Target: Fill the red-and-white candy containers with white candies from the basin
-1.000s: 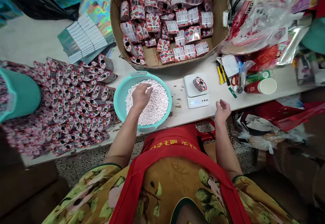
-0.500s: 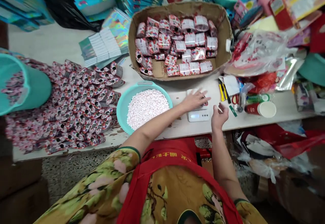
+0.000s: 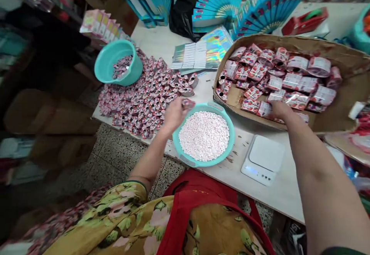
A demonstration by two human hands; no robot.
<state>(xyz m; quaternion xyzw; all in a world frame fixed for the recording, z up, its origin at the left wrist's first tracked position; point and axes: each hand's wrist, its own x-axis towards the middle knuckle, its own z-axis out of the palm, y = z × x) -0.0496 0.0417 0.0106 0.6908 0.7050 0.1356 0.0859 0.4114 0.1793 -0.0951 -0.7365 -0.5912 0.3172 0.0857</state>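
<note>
My left hand (image 3: 173, 113) is closed on a small red-and-white packet (image 3: 188, 103), held over the left rim of the teal basin (image 3: 185, 156) full of small white tablets (image 3: 204, 135). Just left of it lies a heap of empty red packets (image 3: 141, 97) on the table. My right hand (image 3: 279, 109) reaches into the front of the cardboard box (image 3: 323, 124) of filled packets (image 3: 285, 78) and rests on one; its fingers are partly hidden. The white digital scale (image 3: 263, 159) below that arm is bare.
A teal bucket (image 3: 115, 56) with packets in it stands at the table's far left corner. Holographic cards (image 3: 202, 51) and blue folding fans (image 3: 219, 4) lie behind. The table edge runs diagonally, with terrazzo floor (image 3: 115, 155) and cartons to the left.
My left hand left the scale and now holds a packet by the basin. My right hand went from beside the scale into the box. The scale is now bare. The view swung left.
</note>
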